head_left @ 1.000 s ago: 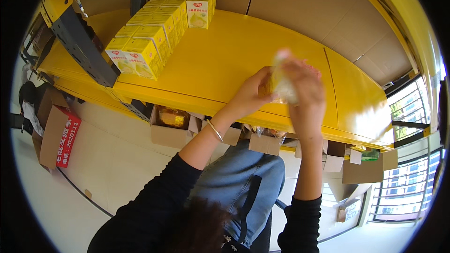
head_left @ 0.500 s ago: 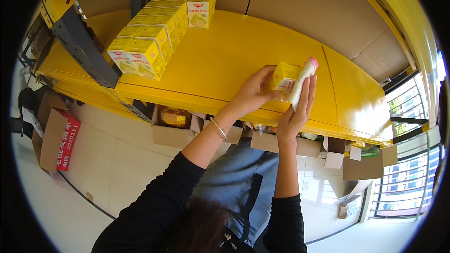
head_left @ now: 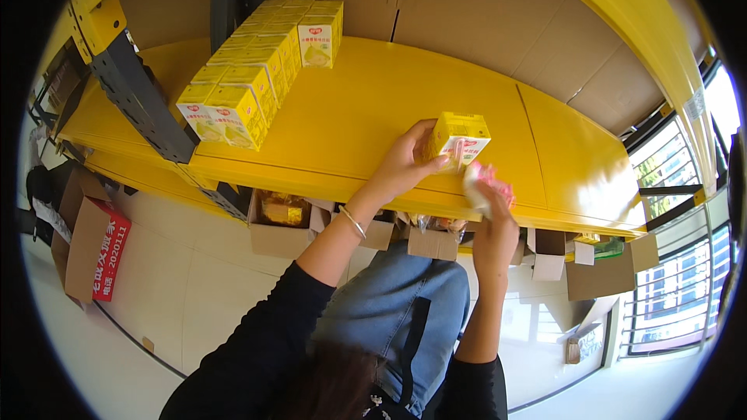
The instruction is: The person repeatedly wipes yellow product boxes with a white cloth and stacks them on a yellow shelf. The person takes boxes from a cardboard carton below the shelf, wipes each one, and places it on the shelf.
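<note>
Head view, looking down over a yellow shelf (head_left: pixel 350 120). The left hand (head_left: pixel 405 163) reaches forward onto the shelf surface and closes its grip on a yellow drink carton (head_left: pixel 459 138); the fingers wrap the carton's near left side, and the thumb lies along its lower edge. The carton sits upright near the front lip of the shelf, right of centre, well apart from the other stock. The right hand (head_left: pixel 494 222) is raised just below and to the right of the carton, at the shelf's front edge; its grip is closed on a crumpled white and pink cloth (head_left: pixel 486 183), which lies just beside the carton's lower right corner. Whether cloth and carton touch cannot be told. A thin bracelet (head_left: pixel 352 222) circles the left wrist.

At the rear left of the shelf stands a row of matching yellow cartons (head_left: pixel 257 62), packed side by side in two lines running toward the back wall. Below the shelf, open cardboard boxes (head_left: pixel 284 222) rest on the pale floor; another box with a red panel (head_left: pixel 93 249) stands far left.
</note>
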Available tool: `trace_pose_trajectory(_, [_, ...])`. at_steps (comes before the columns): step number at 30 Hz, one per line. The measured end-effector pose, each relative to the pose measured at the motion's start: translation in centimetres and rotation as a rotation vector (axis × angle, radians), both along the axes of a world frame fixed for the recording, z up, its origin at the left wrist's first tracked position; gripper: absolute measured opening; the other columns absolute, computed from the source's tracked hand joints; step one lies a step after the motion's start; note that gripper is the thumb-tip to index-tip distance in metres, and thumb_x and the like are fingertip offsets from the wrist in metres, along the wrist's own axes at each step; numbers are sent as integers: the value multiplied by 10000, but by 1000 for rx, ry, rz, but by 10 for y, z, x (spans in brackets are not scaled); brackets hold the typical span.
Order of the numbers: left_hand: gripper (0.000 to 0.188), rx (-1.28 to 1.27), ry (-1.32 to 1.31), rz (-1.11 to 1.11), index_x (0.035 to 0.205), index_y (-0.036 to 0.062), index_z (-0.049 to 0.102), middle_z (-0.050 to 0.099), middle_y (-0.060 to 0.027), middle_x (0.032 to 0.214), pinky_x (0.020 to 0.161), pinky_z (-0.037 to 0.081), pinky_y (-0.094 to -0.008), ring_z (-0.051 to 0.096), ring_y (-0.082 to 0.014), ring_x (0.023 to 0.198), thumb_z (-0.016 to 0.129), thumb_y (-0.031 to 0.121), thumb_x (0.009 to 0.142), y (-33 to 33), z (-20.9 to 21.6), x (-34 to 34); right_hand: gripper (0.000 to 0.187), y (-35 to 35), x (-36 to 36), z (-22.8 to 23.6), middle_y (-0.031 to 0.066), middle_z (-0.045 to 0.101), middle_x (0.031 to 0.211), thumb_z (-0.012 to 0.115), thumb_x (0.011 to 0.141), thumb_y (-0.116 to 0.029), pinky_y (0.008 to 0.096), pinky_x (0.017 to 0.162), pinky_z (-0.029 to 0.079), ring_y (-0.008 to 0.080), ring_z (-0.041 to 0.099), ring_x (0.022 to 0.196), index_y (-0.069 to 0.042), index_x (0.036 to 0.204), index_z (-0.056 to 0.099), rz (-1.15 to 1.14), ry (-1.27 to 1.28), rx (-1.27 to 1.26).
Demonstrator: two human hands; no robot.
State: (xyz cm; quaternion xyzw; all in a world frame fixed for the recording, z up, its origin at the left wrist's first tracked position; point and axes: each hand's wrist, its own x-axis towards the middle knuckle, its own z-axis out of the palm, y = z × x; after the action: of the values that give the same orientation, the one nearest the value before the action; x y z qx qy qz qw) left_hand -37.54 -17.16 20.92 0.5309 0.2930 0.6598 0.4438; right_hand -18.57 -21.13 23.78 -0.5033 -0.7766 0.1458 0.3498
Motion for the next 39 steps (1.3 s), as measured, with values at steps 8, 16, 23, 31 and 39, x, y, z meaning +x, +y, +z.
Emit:
trace_pose_trajectory(8, [437, -133, -89, -97, 1242, 43, 444, 523, -75, 1203, 956, 389, -291, 493, -142, 1099, 324, 374, 983, 0, 0, -5, 573, 4, -66, -3, 87, 492, 1317, 460, 687, 127, 373, 1003, 363, 312, 441, 1235, -65, 1218, 560, 74, -59, 547])
trace_pose_trajectory(16, [447, -6, 24, -58, 1220, 13, 412, 523, -97, 1165, 956, 374, -296, 489, -155, 1088, 626, 163, 857, -3, 6, 0, 494, -6, -47, -40, 73, 533, 1261, 478, 671, 114, 376, 922, 433, 294, 517, 1135, -67, 1111, 610, 18, -10, 338])
trace_pose_trajectory(23, [556, 42, 309, 235, 1306, 16, 386, 433, -124, 1215, 943, 389, -284, 433, -195, 1143, 655, 150, 837, 8, -15, -3, 465, 6, 1, -11, 163, 571, 1193, 429, 766, 115, 326, 831, 476, 197, 598, 1013, -37, 1190, 545, -19, 630, 1])
trace_pose_trajectory(31, [489, 21, 288, 259, 1318, 5, 378, 444, -129, 1152, 919, 411, -286, 462, -212, 1107, 578, 146, 894, 4, -9, -4, 549, 22, -57, -23, 219, 455, 1287, 433, 732, 108, 427, 823, 469, 413, 520, 1041, 4, 1271, 433, -48, 307, 234])
trace_pose_trajectory(39, [421, 16, 98, 232, 1262, -33, 389, 508, -141, 1215, 959, 382, -302, 482, -188, 1127, 535, 172, 924, 0, -1, -2, 364, 46, -11, -6, 194, 637, 855, 417, 774, 47, 334, 717, 494, 283, 644, 776, 24, 1107, 560, 10, 419, -262])
